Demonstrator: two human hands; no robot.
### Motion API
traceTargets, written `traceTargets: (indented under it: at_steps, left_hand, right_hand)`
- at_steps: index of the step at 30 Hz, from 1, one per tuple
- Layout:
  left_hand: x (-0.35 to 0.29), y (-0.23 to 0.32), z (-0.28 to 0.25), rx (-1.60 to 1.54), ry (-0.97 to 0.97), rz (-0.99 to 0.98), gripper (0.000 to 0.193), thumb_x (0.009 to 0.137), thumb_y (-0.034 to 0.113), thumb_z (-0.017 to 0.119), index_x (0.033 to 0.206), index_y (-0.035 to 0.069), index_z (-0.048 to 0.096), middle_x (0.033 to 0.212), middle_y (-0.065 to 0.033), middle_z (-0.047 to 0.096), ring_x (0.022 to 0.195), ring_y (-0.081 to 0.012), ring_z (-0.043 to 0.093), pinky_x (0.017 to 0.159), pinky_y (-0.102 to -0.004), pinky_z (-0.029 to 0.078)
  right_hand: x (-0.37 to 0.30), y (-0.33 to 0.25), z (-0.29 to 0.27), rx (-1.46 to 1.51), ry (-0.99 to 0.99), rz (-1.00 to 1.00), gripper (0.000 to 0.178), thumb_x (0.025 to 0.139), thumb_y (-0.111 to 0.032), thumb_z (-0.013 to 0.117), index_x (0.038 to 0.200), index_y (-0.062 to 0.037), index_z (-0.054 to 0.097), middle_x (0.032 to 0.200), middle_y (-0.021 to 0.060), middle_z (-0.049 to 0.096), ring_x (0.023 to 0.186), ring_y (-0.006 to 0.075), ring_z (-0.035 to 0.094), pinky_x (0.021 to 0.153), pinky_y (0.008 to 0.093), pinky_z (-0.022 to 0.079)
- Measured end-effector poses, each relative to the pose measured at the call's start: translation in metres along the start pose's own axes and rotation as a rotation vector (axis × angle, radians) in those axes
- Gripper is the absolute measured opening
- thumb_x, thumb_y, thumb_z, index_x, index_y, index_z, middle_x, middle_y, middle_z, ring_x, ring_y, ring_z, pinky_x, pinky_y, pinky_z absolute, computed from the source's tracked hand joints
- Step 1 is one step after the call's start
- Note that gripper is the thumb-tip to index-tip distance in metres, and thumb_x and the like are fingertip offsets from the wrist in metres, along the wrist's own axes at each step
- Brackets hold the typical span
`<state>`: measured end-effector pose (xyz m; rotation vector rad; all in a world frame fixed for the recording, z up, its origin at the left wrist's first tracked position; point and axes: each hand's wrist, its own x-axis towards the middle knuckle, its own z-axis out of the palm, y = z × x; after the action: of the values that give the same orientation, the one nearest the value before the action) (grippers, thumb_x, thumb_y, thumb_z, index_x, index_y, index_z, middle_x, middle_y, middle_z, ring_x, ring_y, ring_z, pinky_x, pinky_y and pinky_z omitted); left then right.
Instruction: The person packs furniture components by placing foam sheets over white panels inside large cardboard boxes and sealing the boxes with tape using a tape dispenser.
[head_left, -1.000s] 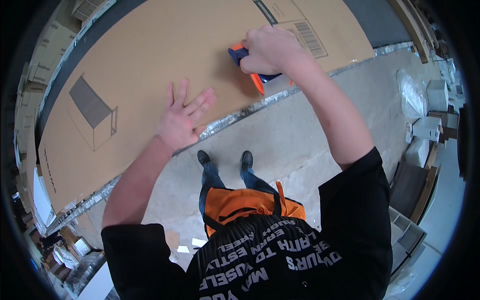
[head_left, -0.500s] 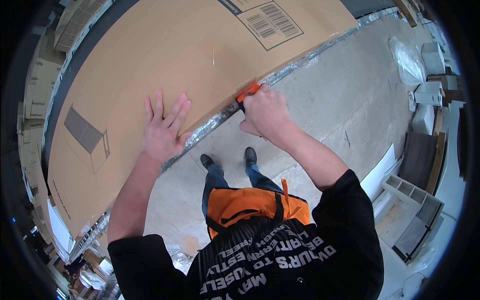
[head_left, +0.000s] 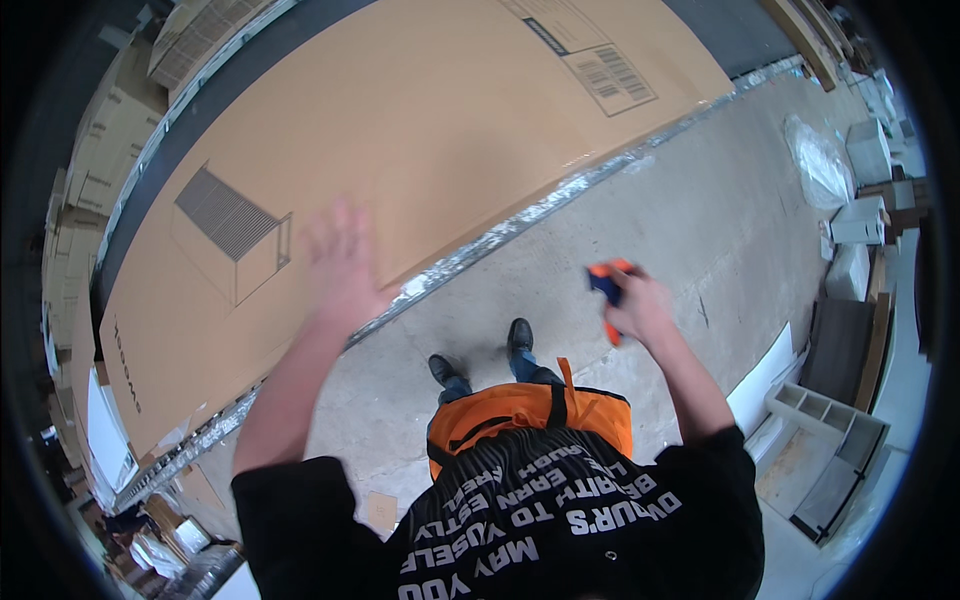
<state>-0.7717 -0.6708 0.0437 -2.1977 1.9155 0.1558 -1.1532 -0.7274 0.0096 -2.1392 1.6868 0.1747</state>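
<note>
A large flat cardboard box (head_left: 420, 150) with a printed line drawing and a label lies across the table in front of me. My left hand (head_left: 345, 265) is over its near edge, fingers stretched out and a little blurred; whether the palm presses on the board I cannot tell. Out to the right, clear of the box and above the floor, my right hand (head_left: 640, 303) is closed round an orange and dark-blue hand tool (head_left: 606, 285). The tool's exact kind does not show, and part of it is hidden by the fingers.
Silvery wrapping (head_left: 480, 235) runs along the table's near edge. Stacked cartons (head_left: 125, 130) stand beyond it at the far left. On the right are clear plastic wrap (head_left: 820, 165), white boxes (head_left: 858, 222) and a compartmented grey unit (head_left: 835, 410). My shoes (head_left: 520, 337) are on the concrete floor.
My right hand has pulled the tool off the box's near edge, back and to the right. My left hand has shifted slightly right in view, and the box appears further right too.
</note>
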Motion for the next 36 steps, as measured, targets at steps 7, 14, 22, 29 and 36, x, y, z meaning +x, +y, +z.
traceTargets:
  at_steps: [7,14,22,29,36]
  left_hand:
    - [-0.073,-0.145,0.042,0.049,0.248,0.448,0.095,0.052,0.032,0.079,0.130,-0.010,0.047,0.130,-0.0336,0.049,0.116,-0.0525,0.052,0.098,-0.0528,0.046]
    - [-0.065,-0.139,0.072,-0.141,0.554,0.402,0.081,0.048,0.030,0.080,0.122,0.003,0.061,0.129,-0.0172,0.058,0.117,-0.0447,0.055,0.098,-0.0503,0.047]
    - [-0.060,-0.120,0.068,-0.188,0.558,0.414,0.075,0.052,0.028,0.080,0.120,0.004,0.062,0.129,-0.0156,0.058,0.122,-0.0408,0.052,0.107,-0.0486,0.038]
    - [-0.066,-0.125,0.080,-0.116,0.528,0.374,0.073,0.058,0.029,0.079,0.124,0.003,0.061,0.131,-0.0156,0.057,0.122,-0.0415,0.051,0.106,-0.0485,0.039]
    - [-0.065,-0.117,0.069,-0.056,0.537,0.420,0.068,0.070,0.035,0.074,0.127,0.002,0.058,0.134,-0.0183,0.054,0.122,-0.0434,0.051,0.104,-0.0504,0.040]
  right_hand:
    - [-0.058,-0.060,-0.016,0.274,0.173,0.061,0.064,0.057,-0.012,0.064,0.121,-0.0013,0.062,0.112,0.0183,0.062,0.084,0.0328,0.066,0.076,0.0358,0.052]
    - [0.019,-0.301,-0.074,0.210,0.304,-0.547,0.055,0.065,-0.020,0.065,0.119,-0.0087,0.063,0.119,0.0190,0.059,0.091,0.0388,0.063,0.078,0.0407,0.053]
    - [0.075,-0.398,-0.057,-0.290,-0.079,-0.439,0.032,0.058,-0.024,0.063,0.081,-0.0053,0.073,0.081,0.0201,0.068,0.078,0.0359,0.066,0.069,0.0406,0.054]
    - [-0.039,-0.323,-0.006,-0.204,0.146,-0.415,0.049,0.056,-0.022,0.067,0.104,-0.0084,0.069,0.088,0.0206,0.064,0.072,0.0378,0.066,0.072,0.0439,0.055]
    - [-0.039,-0.307,0.044,-0.244,-0.018,-0.181,0.051,0.062,-0.021,0.065,0.111,-0.0082,0.064,0.103,0.0218,0.063,0.077,0.0362,0.068,0.072,0.0432,0.056]
